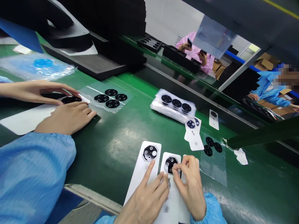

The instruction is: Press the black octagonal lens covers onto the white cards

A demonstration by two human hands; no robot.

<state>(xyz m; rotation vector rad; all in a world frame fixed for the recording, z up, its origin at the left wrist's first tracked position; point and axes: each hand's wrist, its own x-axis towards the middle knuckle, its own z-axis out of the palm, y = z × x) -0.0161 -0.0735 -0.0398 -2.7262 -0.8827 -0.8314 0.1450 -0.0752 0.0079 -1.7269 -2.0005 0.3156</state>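
Note:
My left hand (144,194) lies flat with fingers spread over two white back covers. Its index finger rests on the left cover (140,177), which carries a black round camera piece (149,152). My right hand (190,186) pinches thumb and forefinger at the edge of the black round piece (169,162) on the middle cover (171,202). A third white cover (184,213) lies mostly hidden under my right hand.
On the green belt (121,137) lie a clear sheet with black rounds (212,146), more white covers (193,138) and a stack of bagged rounds (174,107). At left, a co-worker's hands (67,116) press a white cover beside another sheet of rounds (111,99). Black trays (112,37) stand behind.

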